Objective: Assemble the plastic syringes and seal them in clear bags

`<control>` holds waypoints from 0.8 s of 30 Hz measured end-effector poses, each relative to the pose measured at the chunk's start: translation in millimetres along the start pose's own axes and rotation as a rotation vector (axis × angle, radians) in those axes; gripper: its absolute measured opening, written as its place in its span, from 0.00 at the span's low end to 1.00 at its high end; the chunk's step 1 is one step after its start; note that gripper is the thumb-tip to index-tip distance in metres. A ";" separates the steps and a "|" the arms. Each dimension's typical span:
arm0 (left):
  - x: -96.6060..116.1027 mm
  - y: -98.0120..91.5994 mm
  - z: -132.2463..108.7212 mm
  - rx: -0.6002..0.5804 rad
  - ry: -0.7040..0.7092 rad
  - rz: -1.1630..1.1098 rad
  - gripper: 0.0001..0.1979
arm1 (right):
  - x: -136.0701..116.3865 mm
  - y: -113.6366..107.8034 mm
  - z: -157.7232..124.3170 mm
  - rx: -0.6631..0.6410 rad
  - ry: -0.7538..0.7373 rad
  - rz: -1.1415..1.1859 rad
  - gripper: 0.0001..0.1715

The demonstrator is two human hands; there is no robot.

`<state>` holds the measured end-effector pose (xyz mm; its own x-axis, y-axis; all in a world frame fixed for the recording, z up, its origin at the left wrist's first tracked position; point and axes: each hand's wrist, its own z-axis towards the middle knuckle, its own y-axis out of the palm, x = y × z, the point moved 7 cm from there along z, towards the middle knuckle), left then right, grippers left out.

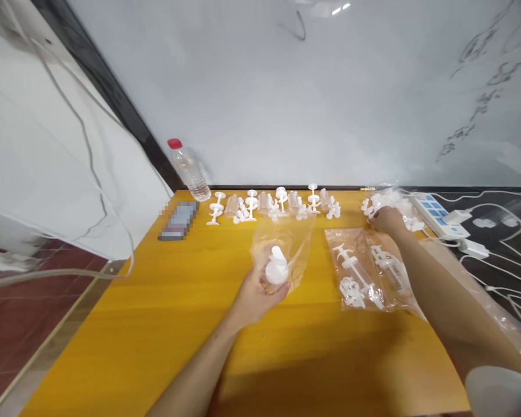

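My left hand [260, 289] is closed around a clear plastic bag [297, 243] with round white plastic parts [278, 267] at its mouth. At the back right, my right hand [386, 219] touches the near edge of a heap of small white parts [393, 202] in clear plastic; its fingertips are partly hidden, and what they pinch is too small to name. Between my hands lie flat clear bags [362, 272] holding white plunger-like pieces, clear cylinders and white rings. Along the back stands a row of white plungers [252, 204], clear cylinders [264, 202] and small white pieces [241, 213].
A water bottle [191, 174] with a red cap leans at the back left, near a phone [179, 221]. To the right, a white power strip [440, 217] has plugs and tangled cables [503, 255]. A whiteboard [286, 104] rises behind the wooden table [165, 330].
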<state>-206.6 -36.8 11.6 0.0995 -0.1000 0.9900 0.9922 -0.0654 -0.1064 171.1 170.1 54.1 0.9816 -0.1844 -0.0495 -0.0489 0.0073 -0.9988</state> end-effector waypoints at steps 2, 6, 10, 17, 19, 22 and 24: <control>0.0 0.9 -0.8 -0.017 0.022 0.018 0.42 | -10.1 -20.2 -25.5 -0.002 -0.007 0.070 0.10; -3.6 2.1 -2.4 -0.037 0.069 0.064 0.43 | -59.4 -102.5 -132.4 0.211 -0.273 0.461 0.19; -5.2 3.2 -2.4 -0.034 0.078 0.068 0.44 | -152.0 -158.9 -250.9 0.202 -0.955 0.526 0.10; 3.2 4.3 -4.2 -0.031 0.081 0.052 0.46 | -157.4 -169.4 -224.2 0.264 -0.905 0.228 0.21; 1.8 2.8 -6.2 -0.025 0.040 0.016 0.47 | -118.2 -170.2 -173.8 0.302 -0.629 0.250 0.20; -2.1 -0.7 -7.8 0.001 -0.025 -0.063 0.50 | -56.0 -135.4 -88.2 0.181 -0.177 0.073 0.18; -4.7 -1.8 -7.3 0.015 -0.056 -0.098 0.51 | -32.5 -97.8 -44.0 0.068 -0.097 0.027 0.17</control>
<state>-209.5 -43.5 6.4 0.0054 -0.0386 0.9992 0.9983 -0.0571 -0.0076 135.8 132.1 153.5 0.9935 -0.0870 -0.0731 -0.0664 0.0780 -0.9947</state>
